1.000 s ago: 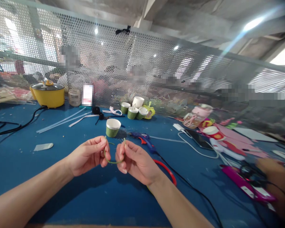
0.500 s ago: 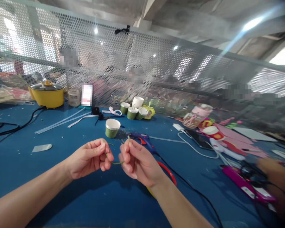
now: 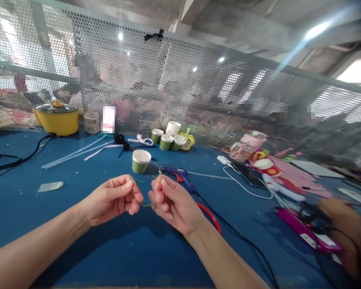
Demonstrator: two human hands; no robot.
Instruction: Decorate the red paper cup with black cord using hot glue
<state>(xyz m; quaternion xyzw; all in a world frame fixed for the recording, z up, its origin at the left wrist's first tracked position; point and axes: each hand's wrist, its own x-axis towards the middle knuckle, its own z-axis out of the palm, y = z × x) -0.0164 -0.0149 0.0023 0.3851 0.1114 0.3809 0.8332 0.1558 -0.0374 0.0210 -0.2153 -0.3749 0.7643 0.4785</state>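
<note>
Presently holding a thin green strand (image 3: pixel 147 205) up over the blue table (image 3: pixel 108 257), near the middle of the view. Sags in a shallow curve across the gap between the hands, with a short tip poking up past the right thumb. Pinched by the left hand (image 3: pixel 117 198) between thumb and fingertips, and gripped likewise by the right hand (image 3: pixel 176 200), close by but not touching its partner.

Just beyond the hands, facing an upright green cup (image 3: pixel 140 165), white at the rim and inside. To its right, can see a blue glue gun (image 3: pixel 182 178) with a red trigger, trailing a black cord toward the near edge. Near the right wrist, can make out a red handle (image 3: pixel 210 214), partly hidden by the arm.

Off to the left, passing a whitish flat piece (image 3: pixel 50 186), then long clear strips (image 3: pixel 75 152). Farther back, reaching clustered cups (image 3: pixel 166 143), a glass jar (image 3: pixel 92 123) and a yellow pot (image 3: pixel 60 122) with a lid. Over to the right, finding a purple power strip (image 3: pixel 307 230). Behind everything, backed by a perforated panel (image 3: pixel 195 92).
</note>
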